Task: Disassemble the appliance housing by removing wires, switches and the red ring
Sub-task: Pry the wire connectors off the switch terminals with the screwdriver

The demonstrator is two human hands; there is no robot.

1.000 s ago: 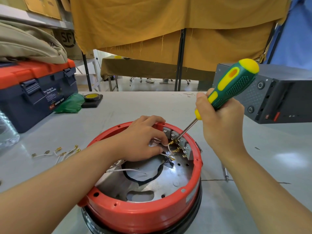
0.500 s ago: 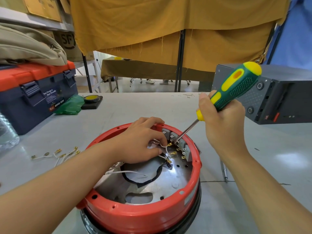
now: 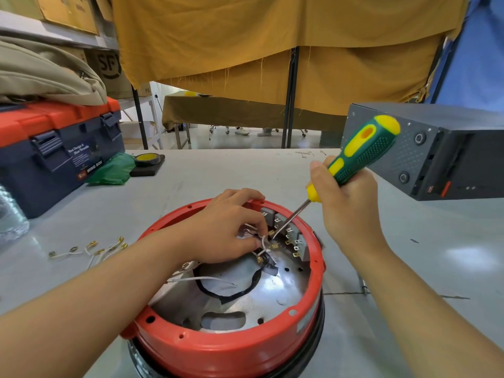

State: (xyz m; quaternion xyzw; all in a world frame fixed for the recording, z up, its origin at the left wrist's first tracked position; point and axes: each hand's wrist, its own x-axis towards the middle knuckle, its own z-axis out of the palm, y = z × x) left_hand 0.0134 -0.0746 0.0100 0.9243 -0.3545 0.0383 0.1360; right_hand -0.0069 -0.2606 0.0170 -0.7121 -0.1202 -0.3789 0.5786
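Inside the glossy red ring [image 3: 229, 350], my left hand [image 3: 226, 230] pinches thin white wires [image 3: 263, 245]; my right hand [image 3: 346, 203] grips the knurled green-yellow screwdriver [image 3: 357, 154], its steel tip at the grey switches [image 3: 289, 230].

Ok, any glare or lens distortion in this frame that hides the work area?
Head view: bright glare on the metal plate beside the switches, with the screwdriver tip and white wire readable; wide-angle bending at the edges, toolbox skewed; centre sharp.

Mustard curtain [image 3: 272, 50] hung at 12 o'clock; pale floor [image 3: 245, 143] beyond; cloth-covered table [image 3: 231, 110] behind; blue drape [image 3: 480, 50] at 2 o'clock.
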